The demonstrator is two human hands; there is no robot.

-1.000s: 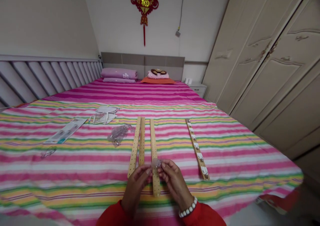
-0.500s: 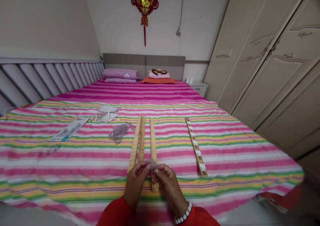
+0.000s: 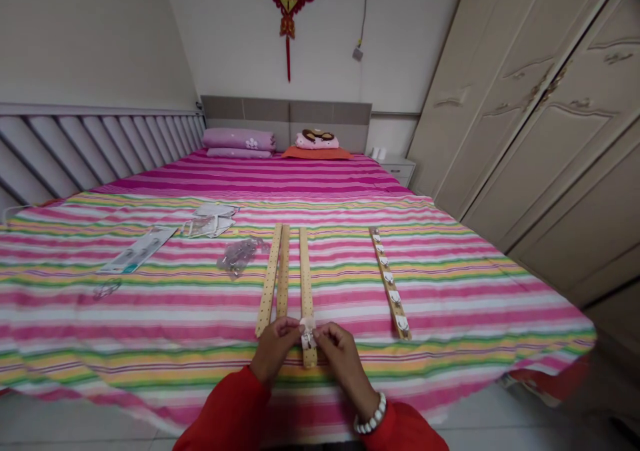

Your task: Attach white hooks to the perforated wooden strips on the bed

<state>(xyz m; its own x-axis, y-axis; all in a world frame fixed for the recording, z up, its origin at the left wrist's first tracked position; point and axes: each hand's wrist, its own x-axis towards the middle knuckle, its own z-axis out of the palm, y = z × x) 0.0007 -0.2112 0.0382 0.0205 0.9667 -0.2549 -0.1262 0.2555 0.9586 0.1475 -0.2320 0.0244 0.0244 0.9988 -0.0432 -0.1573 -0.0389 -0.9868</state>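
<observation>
A small white adhesive hook with a metal hook part is between my hands, over the near end of a perforated wooden strip. My left hand pinches its left edge, near a pale, see-through piece at the top. On the other side, the thumb and fingers of my right hand are closed at its right edge. Whether the hook touches the wood I cannot tell. Two more wooden strips, one outer and one inner, lie to the left. At the right lies a strip bearing several white hooks.
A clear bag of small metal parts lies left of the strips. Farther left are a flat clear package, white packets and a thin, wiry item. Everything rests on a striped sheet over the bed.
The hook has turned, so its white face and metal part now show flat above the strip. My hands have drawn slightly apart to its two sides. The whole view has shifted a little.
</observation>
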